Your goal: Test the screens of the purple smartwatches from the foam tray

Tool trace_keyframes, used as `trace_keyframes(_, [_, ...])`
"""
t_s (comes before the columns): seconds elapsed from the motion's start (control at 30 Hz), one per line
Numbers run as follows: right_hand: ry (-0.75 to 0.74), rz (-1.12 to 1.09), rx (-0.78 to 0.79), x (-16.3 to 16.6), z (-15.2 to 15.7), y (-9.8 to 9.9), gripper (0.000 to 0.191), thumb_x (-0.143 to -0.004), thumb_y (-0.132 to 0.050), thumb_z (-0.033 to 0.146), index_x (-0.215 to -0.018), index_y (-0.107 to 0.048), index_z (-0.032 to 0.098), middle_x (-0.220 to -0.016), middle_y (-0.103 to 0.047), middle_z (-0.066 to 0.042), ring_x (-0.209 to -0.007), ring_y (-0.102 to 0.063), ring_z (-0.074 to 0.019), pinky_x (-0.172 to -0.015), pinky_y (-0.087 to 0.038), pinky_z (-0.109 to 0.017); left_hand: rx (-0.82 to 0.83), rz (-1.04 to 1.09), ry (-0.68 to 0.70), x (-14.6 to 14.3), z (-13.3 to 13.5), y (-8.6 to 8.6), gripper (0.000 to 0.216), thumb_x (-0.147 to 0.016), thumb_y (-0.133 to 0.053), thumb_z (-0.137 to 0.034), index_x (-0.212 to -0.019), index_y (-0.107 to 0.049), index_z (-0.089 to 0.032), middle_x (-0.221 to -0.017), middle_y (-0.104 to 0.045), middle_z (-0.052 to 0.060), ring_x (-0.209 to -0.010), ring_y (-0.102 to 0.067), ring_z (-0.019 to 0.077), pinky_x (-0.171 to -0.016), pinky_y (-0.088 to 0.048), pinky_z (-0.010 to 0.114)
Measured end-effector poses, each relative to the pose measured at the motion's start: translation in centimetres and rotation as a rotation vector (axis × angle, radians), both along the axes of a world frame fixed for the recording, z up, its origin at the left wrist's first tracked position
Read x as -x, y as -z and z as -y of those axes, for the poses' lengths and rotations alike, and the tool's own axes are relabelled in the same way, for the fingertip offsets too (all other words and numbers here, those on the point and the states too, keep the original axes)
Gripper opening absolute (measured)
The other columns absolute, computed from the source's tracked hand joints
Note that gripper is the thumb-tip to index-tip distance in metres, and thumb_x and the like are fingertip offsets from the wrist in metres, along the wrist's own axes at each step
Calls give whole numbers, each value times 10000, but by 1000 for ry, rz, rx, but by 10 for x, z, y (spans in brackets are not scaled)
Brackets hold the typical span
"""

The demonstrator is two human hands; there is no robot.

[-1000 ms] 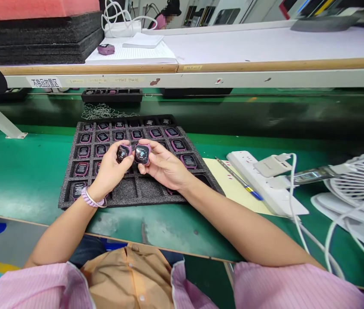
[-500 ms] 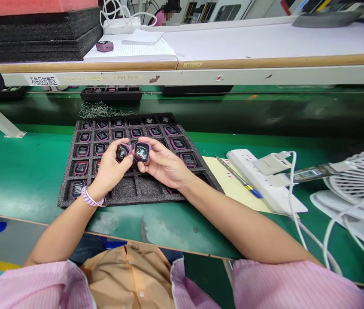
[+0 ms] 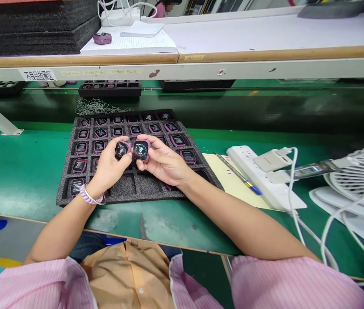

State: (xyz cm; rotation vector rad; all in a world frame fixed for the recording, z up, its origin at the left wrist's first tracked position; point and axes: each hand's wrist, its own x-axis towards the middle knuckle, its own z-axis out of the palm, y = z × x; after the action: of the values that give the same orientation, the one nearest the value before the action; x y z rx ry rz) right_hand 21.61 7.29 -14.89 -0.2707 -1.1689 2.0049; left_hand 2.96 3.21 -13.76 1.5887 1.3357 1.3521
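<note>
Side by side above a dark foam tray [image 3: 156, 194], each of my hands grips a purple smartwatch case without a strap. In my left hand [image 3: 109, 165] is one smartwatch [image 3: 122, 149], tilted, its dark screen showing a watch face. My right hand [image 3: 165, 163] holds the other smartwatch [image 3: 141, 150] between fingers and thumb, with a lit watch face turned up toward me. Beneath, many of the tray's compartments hold similar purple watches, their screens showing small lines of text. Several front compartments hold nothing, and my hands hide part of the middle rows.
A yellow sheet [image 3: 230, 182] with a pen [image 3: 238, 174] lies right of the tray, beside a white power strip [image 3: 265, 180], cables and a white fan [image 3: 362, 184]. Behind the tray are tangled thin wires [image 3: 100, 106] and a raised shelf [image 3: 249, 36] bearing black foam trays [image 3: 37, 30] and paper.
The view has shifted slightly, so the scene sits a little higher. Both hands keep their hold on the watches, and the right watch's screen looks darker with a bluish watch face.
</note>
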Motion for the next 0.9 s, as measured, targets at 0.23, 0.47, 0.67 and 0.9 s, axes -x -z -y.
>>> trace_keyframes(0.23, [28, 19, -30, 0, 0, 0, 522, -874, -924, 409, -1277, -620, 276, -1002, -686, 18, -760, -679, -132, -746, -597, -276, 8, 23, -15, -1, -1, 1, 488, -859, -678, -271, -1324, -607, -143, -1238, -703, 105, -1132, -673, 221, -1071, -519, 365])
trace_keyframes(0.47, [15, 13, -42, 0, 0, 1, 499, -884, -918, 405, -1266, -623, 276, -1035, -685, 18, -757, -677, -121, -756, -596, -272, -5, -29, 2, 1, -1, 1, 462, -855, -653, -231, -1306, -616, -136, -1227, -712, 103, -1109, -677, 213, -1050, -529, 356])
trace_keyframes(0.67, [48, 54, -42, -1, -1, 2, 556, -878, -908, 429, -1322, -607, 282, -1019, -678, 13, -778, -682, -148, -756, -606, -305, 11, 3, -14, 0, 0, 1, 506, -860, -666, -280, -1340, -597, -136, -1263, -700, 114, -1124, -673, 222, -1064, -526, 373])
trace_keyframes(0.9, [-16, -5, -45, 0, -1, 1, 439, -920, -900, 381, -1267, -653, 275, -990, -694, 36, -784, -700, -111, -773, -590, -238, 42, 13, -4, 1, -2, 2, 409, -862, -666, -239, -1259, -625, -151, -1261, -689, 109, -1161, -652, 229, -1054, -539, 376])
